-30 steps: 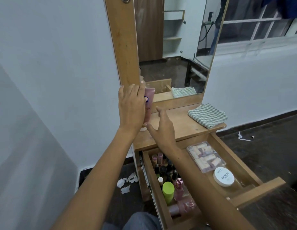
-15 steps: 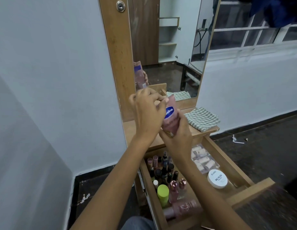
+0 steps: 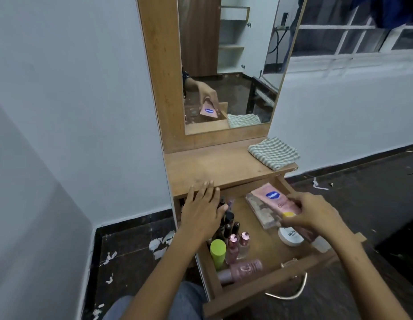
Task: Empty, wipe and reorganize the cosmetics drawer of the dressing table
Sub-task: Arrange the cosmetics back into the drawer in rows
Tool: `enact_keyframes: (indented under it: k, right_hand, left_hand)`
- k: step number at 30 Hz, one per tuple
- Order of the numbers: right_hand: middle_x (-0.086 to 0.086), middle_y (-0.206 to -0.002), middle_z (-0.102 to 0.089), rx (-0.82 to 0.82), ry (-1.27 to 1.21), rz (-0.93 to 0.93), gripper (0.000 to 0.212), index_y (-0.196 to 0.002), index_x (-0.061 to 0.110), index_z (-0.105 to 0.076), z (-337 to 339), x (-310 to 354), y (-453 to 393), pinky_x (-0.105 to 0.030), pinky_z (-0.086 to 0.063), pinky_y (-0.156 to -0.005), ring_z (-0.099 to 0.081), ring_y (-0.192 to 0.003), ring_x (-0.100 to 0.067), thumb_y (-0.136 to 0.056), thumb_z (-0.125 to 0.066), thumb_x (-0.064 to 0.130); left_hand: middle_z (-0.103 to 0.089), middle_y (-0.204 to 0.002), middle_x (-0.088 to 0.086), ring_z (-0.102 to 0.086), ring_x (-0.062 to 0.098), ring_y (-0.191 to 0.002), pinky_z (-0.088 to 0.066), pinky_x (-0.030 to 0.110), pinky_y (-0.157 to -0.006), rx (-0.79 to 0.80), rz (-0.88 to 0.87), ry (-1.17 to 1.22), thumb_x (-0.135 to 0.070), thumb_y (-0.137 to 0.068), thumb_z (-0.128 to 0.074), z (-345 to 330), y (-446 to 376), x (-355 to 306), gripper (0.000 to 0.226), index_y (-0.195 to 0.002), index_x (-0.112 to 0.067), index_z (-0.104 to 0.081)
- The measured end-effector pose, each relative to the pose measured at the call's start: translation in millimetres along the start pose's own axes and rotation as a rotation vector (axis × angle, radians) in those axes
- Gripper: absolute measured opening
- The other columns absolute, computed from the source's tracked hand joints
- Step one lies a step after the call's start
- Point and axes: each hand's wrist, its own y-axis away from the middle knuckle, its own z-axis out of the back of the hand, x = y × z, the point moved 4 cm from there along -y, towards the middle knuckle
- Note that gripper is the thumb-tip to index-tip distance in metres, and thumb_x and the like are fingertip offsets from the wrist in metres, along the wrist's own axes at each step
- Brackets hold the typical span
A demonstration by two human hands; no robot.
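The wooden drawer [image 3: 265, 294] of the dressing table is pulled out toward me. My right hand [image 3: 314, 215] grips a pink lotion tube [image 3: 277, 199] with a blue logo, laid over a clear packet [image 3: 258, 211] in the drawer's right half. My left hand [image 3: 201, 206] hovers, fingers spread, over the back of a cluster of small dark bottles [image 3: 228, 222] on the left. Nearer me stand a lime-capped bottle [image 3: 218, 250], two pink-capped polish bottles [image 3: 238, 247] and a lying pink bottle [image 3: 242, 270]. A white round jar [image 3: 289, 236] sits partly under my right hand.
A folded green-checked cloth [image 3: 273, 153] lies on the right of the tabletop [image 3: 214, 167]. The mirror [image 3: 228, 65] rises behind it. White paper scraps [image 3: 160, 244] litter the dark floor to the left. A metal handle [image 3: 291, 294] hangs at the drawer front.
The pink tube went from the tabletop by the mirror, through both hands, down into the drawer's right side. My left hand let go and dropped over the small bottles. The camera tilted down.
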Motion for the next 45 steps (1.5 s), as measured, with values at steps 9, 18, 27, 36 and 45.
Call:
enact_keyframes:
  k: [9,18,27,36,45]
  right_hand:
    - [0.0,-0.122,-0.061,0.077,0.135,-0.009,0.076,-0.127,0.028,-0.05,-46,13,-25,-0.029,-0.048,-0.079,-0.056,-0.099,-0.015,-0.062,-0.081,0.052]
    - [-0.008,-0.123,-0.059,-0.03,0.132,-0.017,0.075,-0.13,0.017,-0.042,-94,33,-35,-0.034,-0.047,-0.082,-0.058,-0.11,-0.026,-0.07,-0.077,0.044]
    - [-0.007,-0.121,-0.062,-0.069,0.109,0.107,0.055,-0.132,0.028,-0.05,-100,28,-30,-0.032,-0.05,-0.079,-0.059,-0.106,-0.024,-0.081,-0.07,0.036]
    - [-0.007,-0.12,-0.061,-0.083,0.072,0.091,0.05,-0.129,0.03,-0.056,-102,26,-34,-0.031,-0.046,-0.076,-0.058,-0.106,-0.025,-0.081,-0.072,0.032]
    - [-0.006,-0.115,-0.064,-0.112,0.065,0.081,0.045,-0.122,0.028,-0.061,-104,26,-41,-0.029,-0.046,-0.071,-0.061,-0.103,-0.024,-0.08,-0.072,0.036]
  left_hand:
    - [0.011,-0.159,0.0,0.01,0.014,-0.146,0.015,0.039,-0.113,0.039,0.019,0.031,-0.045,-0.102,-0.012,-15,0,7,0.06,-0.152,-0.015,0.003]
    - [0.011,-0.159,0.0,0.01,0.014,-0.146,0.009,0.038,-0.115,0.005,0.017,0.053,-0.041,-0.103,-0.015,-15,2,6,0.057,-0.152,-0.018,0.004]
    - [0.01,-0.159,0.001,0.009,0.016,-0.146,0.007,0.037,-0.116,-0.028,0.048,0.043,-0.038,-0.104,-0.016,-17,1,2,0.056,-0.151,-0.016,0.006]
    - [0.011,-0.159,0.001,0.01,0.015,-0.146,0.008,0.037,-0.116,-0.004,0.058,0.063,-0.038,-0.104,-0.015,-19,0,2,0.057,-0.151,-0.016,0.007]
    - [0.009,-0.159,0.0,0.008,0.015,-0.146,0.008,0.037,-0.116,0.013,0.074,0.071,-0.04,-0.104,-0.015,-17,0,2,0.057,-0.151,-0.017,0.005]
